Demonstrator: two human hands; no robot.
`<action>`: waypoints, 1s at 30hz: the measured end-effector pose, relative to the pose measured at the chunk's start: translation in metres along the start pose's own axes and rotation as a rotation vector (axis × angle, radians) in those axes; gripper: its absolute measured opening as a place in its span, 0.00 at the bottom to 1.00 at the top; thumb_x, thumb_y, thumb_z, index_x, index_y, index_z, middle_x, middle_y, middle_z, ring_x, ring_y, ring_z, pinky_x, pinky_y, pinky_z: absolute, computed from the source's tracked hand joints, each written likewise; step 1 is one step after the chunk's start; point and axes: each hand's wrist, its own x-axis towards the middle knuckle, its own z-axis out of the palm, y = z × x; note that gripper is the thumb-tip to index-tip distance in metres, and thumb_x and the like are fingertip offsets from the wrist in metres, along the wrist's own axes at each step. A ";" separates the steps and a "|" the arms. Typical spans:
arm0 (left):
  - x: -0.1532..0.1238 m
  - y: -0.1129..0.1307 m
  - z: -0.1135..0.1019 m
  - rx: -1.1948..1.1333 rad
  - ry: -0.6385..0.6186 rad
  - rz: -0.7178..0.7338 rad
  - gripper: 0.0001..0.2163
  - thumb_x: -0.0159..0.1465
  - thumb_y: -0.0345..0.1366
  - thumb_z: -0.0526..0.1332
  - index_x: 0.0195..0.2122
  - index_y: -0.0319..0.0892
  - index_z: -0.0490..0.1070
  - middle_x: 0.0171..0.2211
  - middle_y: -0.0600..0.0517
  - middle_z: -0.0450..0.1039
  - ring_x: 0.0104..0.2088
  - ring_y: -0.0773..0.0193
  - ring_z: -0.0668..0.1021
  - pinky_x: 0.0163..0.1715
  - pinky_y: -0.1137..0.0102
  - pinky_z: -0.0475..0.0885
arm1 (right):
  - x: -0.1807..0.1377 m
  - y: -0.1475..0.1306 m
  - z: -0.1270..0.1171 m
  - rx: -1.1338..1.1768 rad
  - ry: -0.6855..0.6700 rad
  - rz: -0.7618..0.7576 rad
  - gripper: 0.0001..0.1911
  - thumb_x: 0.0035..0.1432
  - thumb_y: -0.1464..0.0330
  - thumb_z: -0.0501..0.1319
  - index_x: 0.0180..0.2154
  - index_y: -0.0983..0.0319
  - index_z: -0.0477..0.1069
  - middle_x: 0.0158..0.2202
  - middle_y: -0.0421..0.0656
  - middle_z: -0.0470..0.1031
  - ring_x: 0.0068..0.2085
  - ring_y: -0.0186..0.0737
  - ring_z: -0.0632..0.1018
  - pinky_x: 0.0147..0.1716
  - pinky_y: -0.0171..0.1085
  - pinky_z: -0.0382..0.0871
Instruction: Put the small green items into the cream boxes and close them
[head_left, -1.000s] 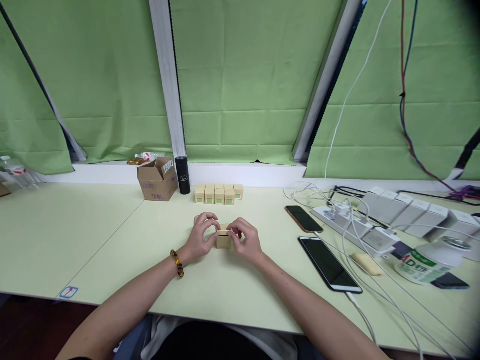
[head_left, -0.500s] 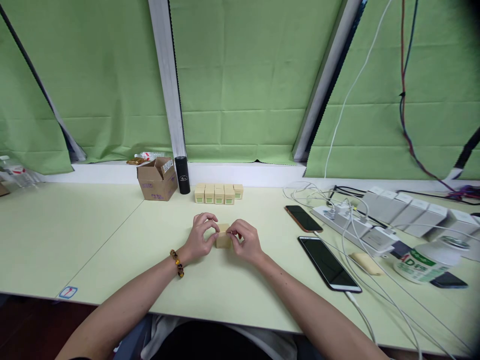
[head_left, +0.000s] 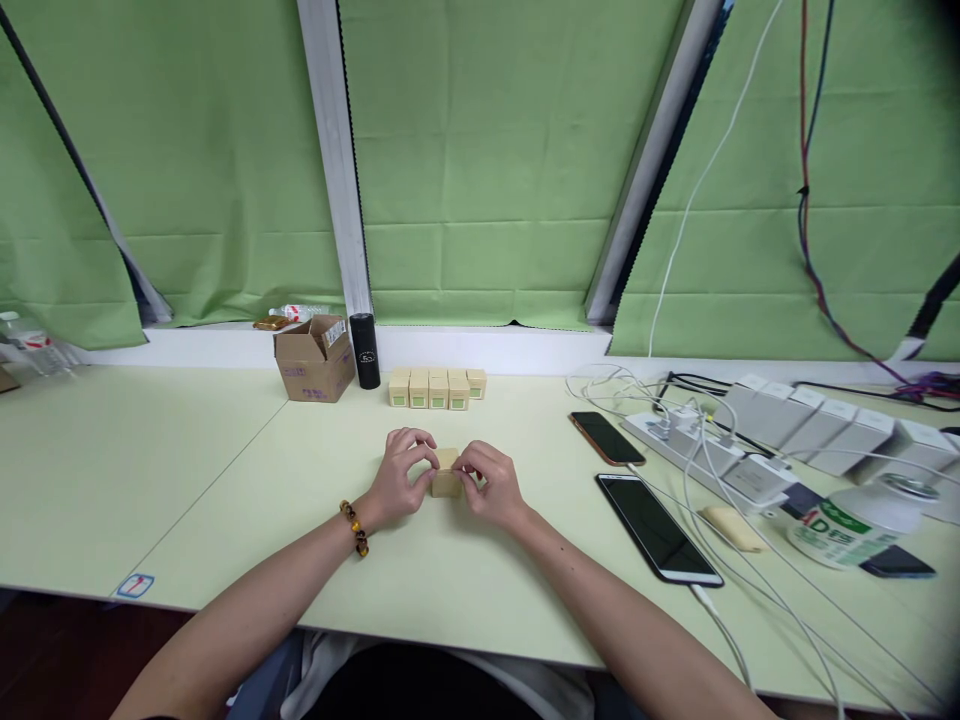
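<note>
A small tan cardboard box [head_left: 447,473] sits on the pale green table [head_left: 225,480] in front of me. My left hand [head_left: 401,473], with a bead bracelet on its wrist, grips the box's left side with curled fingers. My right hand [head_left: 489,482] pinches the box's right side. Both hands rest low on the table top. Behind them a row of several similar small boxes with green labels [head_left: 437,388] stands near the window sill.
An open brown carton [head_left: 315,357] and a black cylinder [head_left: 366,350] stand at the back. To the right lie two phones [head_left: 658,528] [head_left: 606,438], a power strip with chargers and tangled white cables [head_left: 720,455], white boxes [head_left: 817,420] and a white jar [head_left: 855,520].
The box's top flap, slightly raised a second ago, now lies flat. Both hands have stayed on the box with only small finger movements.
</note>
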 end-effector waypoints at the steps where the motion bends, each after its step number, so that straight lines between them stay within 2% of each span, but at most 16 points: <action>1: 0.000 0.000 0.000 0.005 -0.002 0.008 0.04 0.63 0.28 0.61 0.34 0.45 0.72 0.47 0.48 0.72 0.50 0.54 0.73 0.57 0.54 0.63 | 0.000 0.001 0.000 -0.004 -0.003 -0.009 0.08 0.54 0.77 0.58 0.31 0.59 0.69 0.26 0.40 0.68 0.28 0.37 0.69 0.27 0.36 0.59; 9: -0.001 -0.001 0.002 -0.022 -0.012 0.045 0.05 0.61 0.27 0.62 0.32 0.45 0.71 0.45 0.49 0.73 0.49 0.54 0.74 0.56 0.51 0.63 | -0.003 0.006 -0.002 -0.027 -0.075 -0.031 0.07 0.52 0.77 0.57 0.29 0.58 0.66 0.24 0.38 0.65 0.25 0.35 0.65 0.26 0.36 0.55; 12: 0.000 -0.002 0.002 -0.090 -0.006 -0.001 0.07 0.62 0.27 0.61 0.38 0.46 0.72 0.50 0.47 0.74 0.54 0.52 0.74 0.58 0.51 0.65 | -0.002 0.004 -0.005 -0.051 -0.126 -0.016 0.07 0.52 0.76 0.58 0.32 0.59 0.68 0.27 0.38 0.68 0.27 0.36 0.67 0.27 0.35 0.56; 14: 0.001 -0.003 0.003 -0.151 0.026 -0.045 0.13 0.61 0.25 0.58 0.45 0.46 0.71 0.55 0.46 0.73 0.58 0.51 0.73 0.60 0.52 0.67 | -0.001 0.005 -0.008 -0.083 -0.186 0.021 0.12 0.52 0.75 0.59 0.40 0.59 0.69 0.29 0.38 0.70 0.28 0.36 0.70 0.28 0.35 0.58; 16: 0.001 -0.005 0.004 -0.186 0.064 -0.072 0.17 0.60 0.23 0.57 0.48 0.46 0.69 0.55 0.45 0.72 0.56 0.52 0.75 0.59 0.53 0.69 | 0.000 0.010 -0.010 -0.151 -0.229 0.119 0.19 0.52 0.74 0.60 0.47 0.58 0.69 0.31 0.38 0.71 0.29 0.36 0.71 0.29 0.35 0.59; 18: 0.001 -0.007 0.006 -0.189 0.094 -0.085 0.16 0.59 0.23 0.56 0.47 0.45 0.69 0.52 0.45 0.73 0.50 0.54 0.78 0.55 0.56 0.72 | 0.001 0.020 -0.012 -0.270 -0.217 0.299 0.21 0.55 0.74 0.60 0.51 0.57 0.67 0.31 0.37 0.72 0.29 0.37 0.71 0.29 0.35 0.56; 21: 0.001 -0.009 0.008 -0.169 0.137 -0.106 0.14 0.60 0.22 0.55 0.45 0.44 0.69 0.49 0.46 0.72 0.42 0.59 0.79 0.51 0.58 0.74 | 0.002 0.042 -0.016 -0.410 -0.189 0.611 0.19 0.57 0.74 0.59 0.50 0.56 0.67 0.30 0.37 0.73 0.29 0.38 0.72 0.27 0.35 0.52; 24: 0.001 -0.010 0.010 -0.127 0.154 -0.134 0.15 0.60 0.22 0.55 0.45 0.45 0.69 0.48 0.47 0.73 0.40 0.60 0.78 0.49 0.59 0.74 | 0.002 0.057 -0.019 -0.372 -0.207 0.744 0.14 0.58 0.73 0.59 0.46 0.55 0.69 0.28 0.38 0.75 0.31 0.40 0.74 0.27 0.35 0.53; 27: 0.001 -0.012 0.011 -0.077 0.139 -0.169 0.16 0.61 0.21 0.55 0.46 0.45 0.69 0.47 0.48 0.73 0.40 0.61 0.77 0.48 0.60 0.73 | 0.003 0.055 -0.022 -0.241 -0.157 0.675 0.15 0.56 0.73 0.58 0.45 0.55 0.69 0.33 0.38 0.77 0.31 0.39 0.75 0.28 0.35 0.59; 30: 0.002 -0.014 0.011 -0.037 0.135 -0.197 0.16 0.61 0.21 0.54 0.46 0.45 0.69 0.45 0.49 0.73 0.40 0.60 0.78 0.48 0.61 0.73 | 0.004 0.038 -0.021 -0.088 -0.150 0.520 0.19 0.58 0.69 0.58 0.52 0.55 0.65 0.45 0.40 0.77 0.33 0.37 0.76 0.31 0.36 0.65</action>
